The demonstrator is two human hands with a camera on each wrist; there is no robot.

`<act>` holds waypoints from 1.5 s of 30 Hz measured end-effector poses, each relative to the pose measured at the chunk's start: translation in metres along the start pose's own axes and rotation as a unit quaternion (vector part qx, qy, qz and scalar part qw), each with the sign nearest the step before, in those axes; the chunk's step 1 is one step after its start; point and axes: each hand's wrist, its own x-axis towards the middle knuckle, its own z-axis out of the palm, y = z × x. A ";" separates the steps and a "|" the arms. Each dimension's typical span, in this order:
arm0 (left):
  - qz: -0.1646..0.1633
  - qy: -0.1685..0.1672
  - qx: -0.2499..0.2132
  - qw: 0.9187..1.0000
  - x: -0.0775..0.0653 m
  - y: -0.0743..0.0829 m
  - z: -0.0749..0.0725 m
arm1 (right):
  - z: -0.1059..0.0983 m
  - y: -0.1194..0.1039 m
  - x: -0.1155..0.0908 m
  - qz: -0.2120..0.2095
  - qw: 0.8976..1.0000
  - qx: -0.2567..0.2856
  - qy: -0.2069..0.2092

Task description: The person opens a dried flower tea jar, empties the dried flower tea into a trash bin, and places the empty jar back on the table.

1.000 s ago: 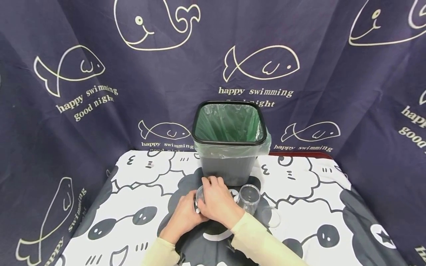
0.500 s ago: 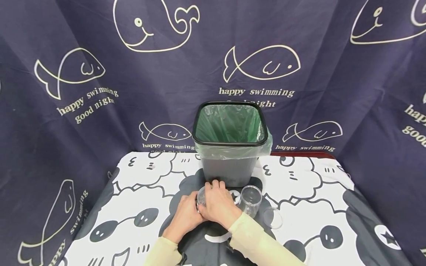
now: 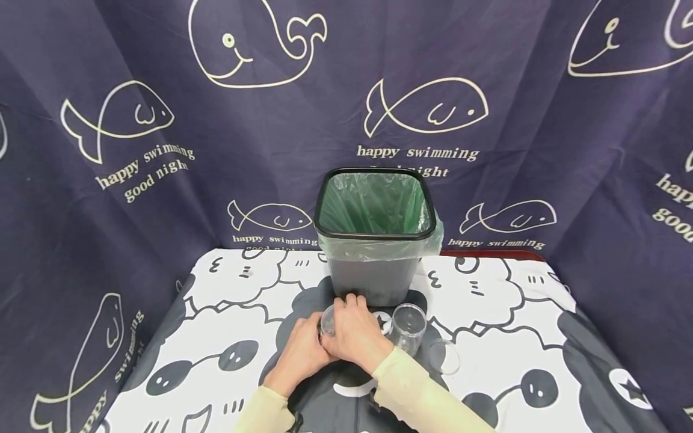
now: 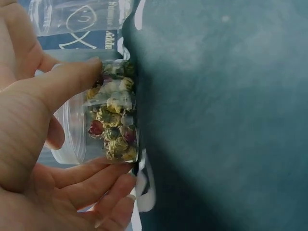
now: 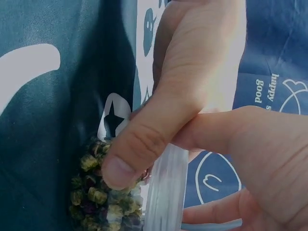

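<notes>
My left hand (image 3: 305, 350) grips a clear jar (image 4: 115, 120) of dried flower buds, its thumb and fingers on opposite sides. The buds are mostly yellow-green with a few dark red ones. A translucent lid (image 5: 166, 187) sits on the jar's mouth, and my right hand (image 3: 357, 334) grips it from above, thumb at one edge and fingers round the far side. The head view has most of this jar hidden behind the hands. To the right of them stands a second clear jar (image 3: 408, 325), uncovered, and a round clear lid (image 3: 445, 356) lies flat beside it.
Just behind the hands stands a grey bin (image 3: 370, 276) with a black rim and a green plastic liner. The table has a black-and-white cartoon cloth (image 3: 227, 325). A dark blue curtain (image 3: 271, 138) hangs behind and along both sides.
Both hands stay at the jar with only slight motion. A small white spot between the hands one second ago is now hidden. The head view has shifted a little.
</notes>
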 end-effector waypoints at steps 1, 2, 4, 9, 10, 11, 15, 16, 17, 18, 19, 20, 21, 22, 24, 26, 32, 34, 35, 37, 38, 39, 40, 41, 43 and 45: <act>-0.003 -0.003 -0.004 1.000 0.000 0.001 -0.004 | -0.001 0.000 0.000 -0.002 1.000 0.007 0.005; -0.006 -0.005 -0.010 1.000 -0.001 0.002 -0.009 | -0.003 -0.001 -0.001 -0.003 1.000 0.015 0.010; -0.007 -0.009 -0.017 1.000 -0.001 0.007 -0.020 | -0.008 -0.001 -0.002 -0.011 0.999 0.031 0.028; 0.003 -0.002 -0.035 0.999 0.000 0.027 -0.055 | -0.038 -0.003 -0.006 -0.018 0.993 0.097 0.067; 0.008 0.003 -0.036 0.999 -0.001 0.032 -0.062 | -0.045 -0.003 -0.007 -0.018 0.991 0.112 0.077; 0.010 0.007 -0.038 0.999 -0.001 0.037 -0.068 | -0.051 -0.003 -0.009 -0.020 0.988 0.125 0.088; 0.036 0.021 -0.035 0.999 -0.004 0.053 -0.088 | -0.074 -0.001 -0.016 -0.036 0.976 0.170 0.128; 0.047 0.024 -0.034 0.998 -0.004 0.057 -0.091 | -0.079 0.000 -0.018 -0.038 0.974 0.177 0.136; 0.060 0.029 -0.036 0.997 -0.004 0.060 -0.094 | -0.083 0.002 -0.020 -0.039 0.972 0.185 0.142; 0.074 0.033 -0.040 0.996 -0.004 0.063 -0.096 | -0.088 0.003 -0.022 -0.040 0.969 0.195 0.144; 0.086 0.038 -0.044 0.995 -0.004 0.066 -0.098 | -0.092 0.005 -0.023 -0.039 0.967 0.208 0.144; 0.095 0.042 -0.050 0.993 -0.003 0.068 -0.099 | -0.095 0.007 -0.024 -0.037 0.964 0.219 0.143; 0.106 0.045 -0.057 0.992 -0.003 0.070 -0.100 | -0.098 0.008 -0.025 -0.035 0.962 0.229 0.141; 0.114 0.045 -0.065 0.990 -0.003 0.072 -0.101 | -0.100 0.010 -0.026 -0.033 0.960 0.239 0.139; 0.122 0.043 -0.076 0.989 -0.003 0.075 -0.102 | -0.104 0.014 -0.029 -0.029 0.956 0.260 0.132; 0.128 0.040 -0.083 0.987 -0.002 0.079 -0.102 | -0.107 0.016 -0.031 -0.026 0.951 0.281 0.127; 0.150 0.053 -0.049 0.986 0.001 0.092 -0.100 | -0.112 0.021 -0.036 -0.013 0.933 0.341 0.113; 0.152 0.068 -0.026 0.986 0.001 0.095 -0.098 | -0.111 0.021 -0.037 -0.012 0.933 0.340 0.113; 0.150 0.074 -0.017 0.986 0.000 0.096 -0.097 | -0.110 0.022 -0.037 -0.013 0.934 0.337 0.114; 0.143 0.081 -0.005 0.986 0.000 0.097 -0.094 | -0.108 0.023 -0.039 -0.011 0.938 0.327 0.116; 0.140 0.082 -0.002 0.987 -0.001 0.098 -0.092 | -0.107 0.023 -0.039 -0.010 0.940 0.321 0.117; 0.137 0.082 0.000 0.987 -0.001 0.098 -0.090 | -0.106 0.024 -0.040 -0.008 0.941 0.316 0.117; 0.134 0.080 0.000 0.988 -0.002 0.098 -0.089 | -0.105 0.024 -0.041 -0.006 0.943 0.312 0.116; 0.132 0.079 -0.001 0.988 -0.002 0.099 -0.087 | -0.103 0.025 -0.042 -0.004 0.944 0.309 0.116; 0.131 0.076 -0.003 0.988 -0.002 0.099 -0.084 | -0.102 0.027 -0.043 -0.002 0.946 0.302 0.117; 0.132 0.077 -0.005 0.988 -0.001 0.101 -0.082 | -0.101 0.030 -0.044 -0.003 0.947 0.298 0.121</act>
